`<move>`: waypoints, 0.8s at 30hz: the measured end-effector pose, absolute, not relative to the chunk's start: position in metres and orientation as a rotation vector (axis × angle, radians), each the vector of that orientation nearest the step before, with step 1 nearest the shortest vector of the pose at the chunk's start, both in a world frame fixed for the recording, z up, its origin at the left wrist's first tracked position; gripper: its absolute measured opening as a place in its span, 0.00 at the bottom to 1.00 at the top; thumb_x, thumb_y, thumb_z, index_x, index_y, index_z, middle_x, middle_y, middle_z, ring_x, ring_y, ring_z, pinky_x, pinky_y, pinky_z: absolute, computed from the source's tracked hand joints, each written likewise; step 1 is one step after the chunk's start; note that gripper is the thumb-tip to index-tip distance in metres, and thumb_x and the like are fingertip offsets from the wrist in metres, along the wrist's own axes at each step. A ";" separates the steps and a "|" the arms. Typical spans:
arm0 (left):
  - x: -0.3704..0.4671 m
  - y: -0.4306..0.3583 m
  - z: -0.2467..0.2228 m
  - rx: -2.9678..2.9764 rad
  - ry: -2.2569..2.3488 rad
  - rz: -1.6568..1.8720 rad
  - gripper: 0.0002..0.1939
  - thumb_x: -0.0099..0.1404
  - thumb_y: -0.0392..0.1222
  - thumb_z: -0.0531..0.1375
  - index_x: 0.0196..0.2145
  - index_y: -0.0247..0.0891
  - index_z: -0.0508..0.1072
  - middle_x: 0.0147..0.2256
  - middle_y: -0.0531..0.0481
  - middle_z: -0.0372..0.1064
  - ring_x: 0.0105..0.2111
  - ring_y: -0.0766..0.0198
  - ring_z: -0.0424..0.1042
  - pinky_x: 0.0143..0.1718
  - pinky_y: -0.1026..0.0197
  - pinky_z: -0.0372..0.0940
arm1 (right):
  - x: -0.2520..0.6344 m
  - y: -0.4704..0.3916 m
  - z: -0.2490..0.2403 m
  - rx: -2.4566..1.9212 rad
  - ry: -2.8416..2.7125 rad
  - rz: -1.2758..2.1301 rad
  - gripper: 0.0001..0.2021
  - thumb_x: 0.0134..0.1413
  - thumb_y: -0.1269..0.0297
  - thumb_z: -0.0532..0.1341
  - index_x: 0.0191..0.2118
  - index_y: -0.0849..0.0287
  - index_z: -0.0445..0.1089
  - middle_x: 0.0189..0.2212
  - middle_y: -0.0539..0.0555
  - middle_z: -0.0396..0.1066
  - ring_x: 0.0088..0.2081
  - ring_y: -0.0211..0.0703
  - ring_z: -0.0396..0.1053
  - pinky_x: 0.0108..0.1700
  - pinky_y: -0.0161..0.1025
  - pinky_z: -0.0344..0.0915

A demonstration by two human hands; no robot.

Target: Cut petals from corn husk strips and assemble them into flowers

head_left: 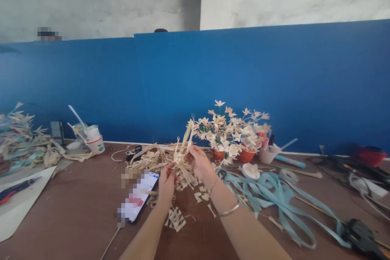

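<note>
My left hand (167, 178) and my right hand (198, 161) are close together over the middle of the table. Between them is a bundle of pale dried-leaf strips (181, 155), some strips standing upright and others hanging below. The fingers of both hands are closed on it; exactly which strips each pinches is hard to make out. Behind the bundle lies a heap of loose straw-coloured strips (152, 158). Cream star-shaped flowers (224, 130) on thin stems stand just right of my right hand, in red pots (247, 154). Small cut scraps (176, 218) lie below my hands.
A lit phone (141, 195) with a cable lies left of my left arm. Blue-green ribbon (274, 193) is tangled on the right, near a black tool (359, 235). White cups (96, 143) stand at the back. Pliers (18, 190) rest on paper far left. A blue partition (183, 77) borders the table.
</note>
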State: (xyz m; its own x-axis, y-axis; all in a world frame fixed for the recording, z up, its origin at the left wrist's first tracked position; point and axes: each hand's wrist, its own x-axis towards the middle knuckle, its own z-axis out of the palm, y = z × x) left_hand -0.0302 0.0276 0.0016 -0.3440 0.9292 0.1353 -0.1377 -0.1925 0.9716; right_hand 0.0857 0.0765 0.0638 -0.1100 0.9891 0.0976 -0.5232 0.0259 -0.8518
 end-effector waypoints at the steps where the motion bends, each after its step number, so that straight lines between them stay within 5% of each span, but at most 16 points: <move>1: -0.031 0.028 0.001 0.982 1.205 1.691 0.15 0.53 0.42 0.57 0.39 0.35 0.68 0.16 0.60 0.59 0.16 0.71 0.58 0.20 0.68 0.53 | 0.086 0.077 0.066 -0.694 -0.936 1.434 0.15 0.37 0.54 0.65 0.24 0.57 0.61 0.21 0.45 0.63 0.24 0.33 0.62 0.29 0.34 0.63; 10: -0.034 0.028 0.009 0.708 0.994 1.966 0.13 0.52 0.41 0.58 0.36 0.36 0.67 0.15 0.61 0.56 0.16 0.73 0.55 0.17 0.70 0.50 | 0.088 0.084 0.068 -0.989 -1.235 1.061 0.07 0.44 0.60 0.59 0.26 0.58 0.64 0.22 0.48 0.65 0.27 0.39 0.64 0.35 0.38 0.62; 15: -0.035 0.027 0.005 0.739 1.102 1.965 0.12 0.53 0.42 0.57 0.36 0.37 0.68 0.20 0.56 0.64 0.21 0.70 0.63 0.20 0.69 0.55 | 0.081 0.063 0.052 -1.193 -1.450 0.818 0.11 0.39 0.69 0.60 0.35 0.60 0.68 0.37 0.56 0.69 0.40 0.45 0.65 0.45 0.41 0.59; 19: -0.036 0.027 0.003 0.835 1.255 1.894 0.12 0.55 0.44 0.56 0.36 0.37 0.69 0.27 0.51 0.69 0.30 0.63 0.68 0.25 0.66 0.59 | 0.076 0.031 0.036 -1.452 -2.095 0.467 0.07 0.42 0.62 0.60 0.24 0.60 0.71 0.30 0.58 0.71 0.37 0.48 0.67 0.41 0.39 0.59; 24: -0.035 0.024 0.006 0.999 1.273 1.818 0.11 0.55 0.45 0.55 0.33 0.36 0.71 0.28 0.49 0.71 0.32 0.61 0.70 0.31 0.62 0.62 | 0.075 0.018 0.026 -1.488 -2.110 0.491 0.05 0.38 0.72 0.58 0.21 0.63 0.72 0.28 0.61 0.72 0.35 0.49 0.67 0.38 0.39 0.58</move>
State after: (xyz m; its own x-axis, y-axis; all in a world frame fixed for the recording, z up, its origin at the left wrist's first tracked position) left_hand -0.0345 0.0242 0.0064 -0.4631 0.8635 0.1996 -0.1074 -0.2782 0.9545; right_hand 0.0750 0.0181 0.0261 -0.2712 0.9422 0.1967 0.7583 0.3350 -0.5592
